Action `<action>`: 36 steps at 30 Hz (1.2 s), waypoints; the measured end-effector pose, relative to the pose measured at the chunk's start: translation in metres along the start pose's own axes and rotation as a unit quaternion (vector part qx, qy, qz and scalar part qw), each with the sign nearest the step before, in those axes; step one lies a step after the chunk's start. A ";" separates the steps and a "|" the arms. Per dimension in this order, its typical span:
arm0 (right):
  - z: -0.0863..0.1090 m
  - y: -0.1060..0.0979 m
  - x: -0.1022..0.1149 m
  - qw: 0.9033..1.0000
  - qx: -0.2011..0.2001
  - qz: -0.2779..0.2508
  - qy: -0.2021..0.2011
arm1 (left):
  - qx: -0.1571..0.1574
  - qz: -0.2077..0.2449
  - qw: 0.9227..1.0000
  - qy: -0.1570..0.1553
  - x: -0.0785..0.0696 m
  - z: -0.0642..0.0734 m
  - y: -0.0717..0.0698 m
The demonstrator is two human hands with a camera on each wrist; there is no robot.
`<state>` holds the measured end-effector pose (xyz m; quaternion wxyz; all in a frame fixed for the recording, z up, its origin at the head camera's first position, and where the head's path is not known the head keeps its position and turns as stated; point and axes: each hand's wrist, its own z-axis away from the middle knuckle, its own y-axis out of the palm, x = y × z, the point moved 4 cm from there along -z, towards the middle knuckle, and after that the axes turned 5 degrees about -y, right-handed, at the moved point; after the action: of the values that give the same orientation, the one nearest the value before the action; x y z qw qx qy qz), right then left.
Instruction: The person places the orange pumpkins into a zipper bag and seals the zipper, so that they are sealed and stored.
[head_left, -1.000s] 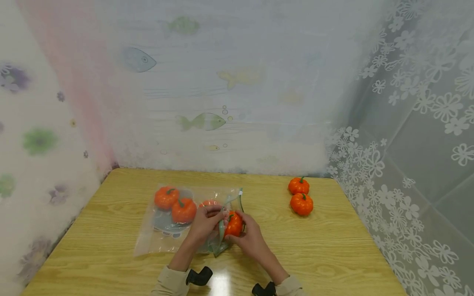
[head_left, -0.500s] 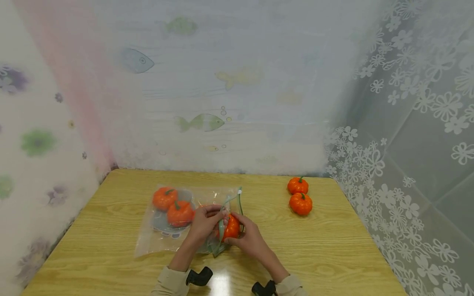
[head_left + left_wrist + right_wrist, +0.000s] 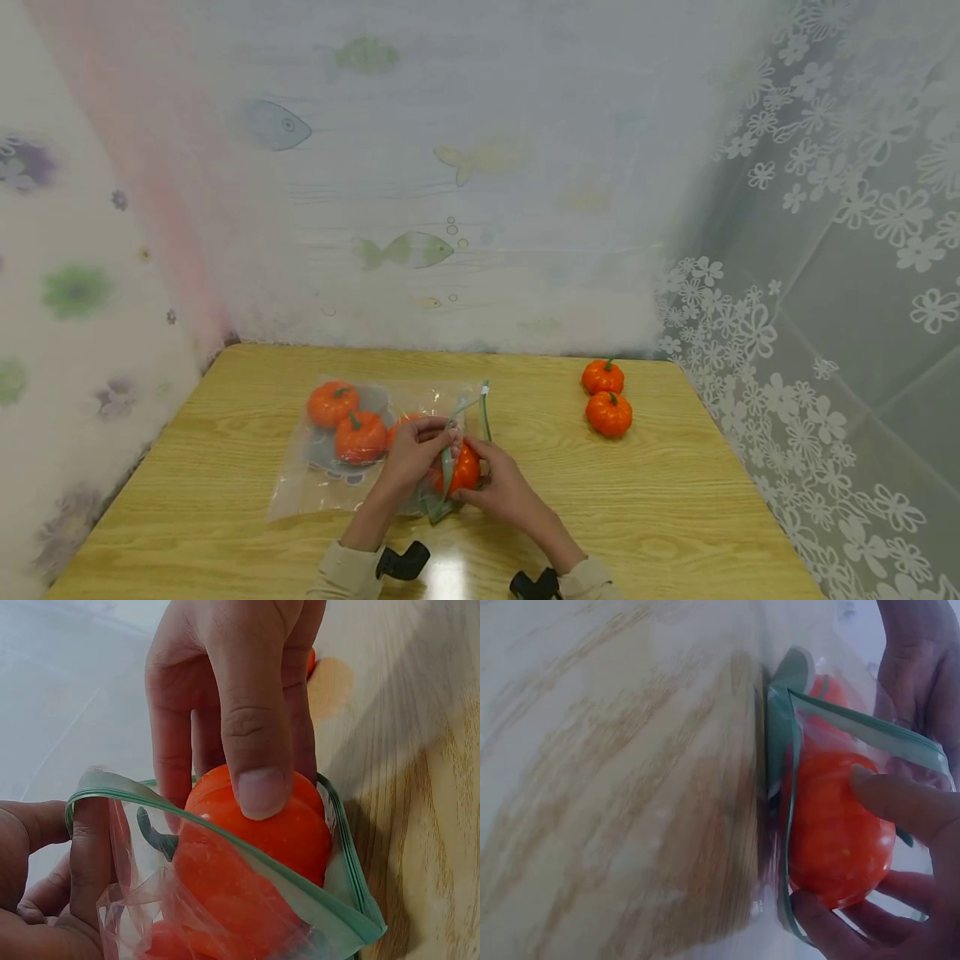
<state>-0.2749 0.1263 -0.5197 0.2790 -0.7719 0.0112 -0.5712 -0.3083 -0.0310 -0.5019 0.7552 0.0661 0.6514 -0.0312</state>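
Observation:
A clear zip bag [image 3: 296, 492] with a green-edged mouth lies on the table, several orange toy pumpkins inside, among them one pumpkin [image 3: 333, 404] at its far left and another pumpkin [image 3: 362, 438] beside that. My left hand [image 3: 411, 457] pinches the bag's edge and holds the mouth apart. With thumb and fingers, my right hand [image 3: 506, 483] grips a small pumpkin [image 3: 255, 840] in the bag's opening; its green stem [image 3: 156, 836] points toward the left hand. The bag's green rim [image 3: 791, 795] runs around this pumpkin. My left hand partly covers one bagged pumpkin.
Two more pumpkins, a rear pumpkin [image 3: 603, 377] and a front pumpkin [image 3: 609, 415], stand together at the back right of the wooden table [image 3: 660, 517]. Behind the table hangs a fish-print curtain [image 3: 480, 200], with patterned sheets at both sides.
My right hand has moved slightly left, taking the gripped pumpkin deeper into the bag's mouth. The bagged pumpkins have shifted a little left. My left hand keeps its place at the rim.

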 end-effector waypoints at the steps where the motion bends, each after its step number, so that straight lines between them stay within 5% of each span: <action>1: 0.000 0.000 0.000 1.000 0.006 -0.007 0.003 | 0.000 0.001 1.000 -0.002 0.000 0.000 0.000; 25: -0.010 0.005 0.003 0.998 -0.046 -0.013 -0.037 | 0.033 -0.032 0.999 0.005 -0.003 0.001 -0.001; 36: -0.010 0.003 0.014 0.999 -0.036 -0.012 -0.005 | 0.018 -0.006 1.000 0.000 -0.003 0.001 -0.003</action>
<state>-0.2779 0.1149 -0.5074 0.2445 -0.7840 0.0207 -0.5702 -0.3084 -0.0344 -0.4992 0.7535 0.0763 0.6513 -0.0475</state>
